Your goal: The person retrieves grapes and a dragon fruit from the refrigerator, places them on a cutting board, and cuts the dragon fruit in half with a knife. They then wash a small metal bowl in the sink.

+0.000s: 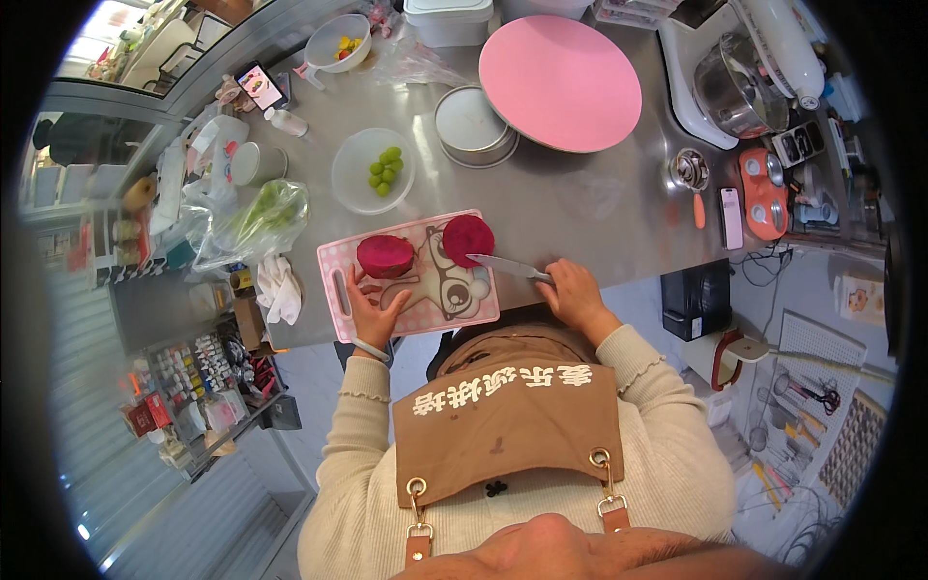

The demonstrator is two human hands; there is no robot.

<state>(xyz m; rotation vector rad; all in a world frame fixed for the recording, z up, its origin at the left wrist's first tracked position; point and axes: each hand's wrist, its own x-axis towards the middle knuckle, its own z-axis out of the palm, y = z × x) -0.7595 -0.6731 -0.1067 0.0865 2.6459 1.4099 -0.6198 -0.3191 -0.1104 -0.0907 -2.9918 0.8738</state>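
Two pieces of red dragon fruit rest on a pink dotted cutting board (406, 324) with a cartoon print. The left piece (385, 255) shows its cut magenta flesh, and some skin is visible along its lower edge. At the board's upper right lies the other piece (471, 238), cut face up. My right hand (573, 293) grips a knife (516, 268) by its handle. The blade's tip overlaps the right piece's lower edge; whether it touches is unclear. Fingers apart, my left hand (377, 312) is over the board just below the left piece and appears to hold nothing.
Beyond the board stands a clear bowl (351, 177) of green grapes. Round cake tins (471, 119) sit by a large pink turntable (560, 83). A bagged bunch of grapes (268, 217) and a white cloth (279, 290) lie left. A stand mixer (732, 87) occupies the back right.
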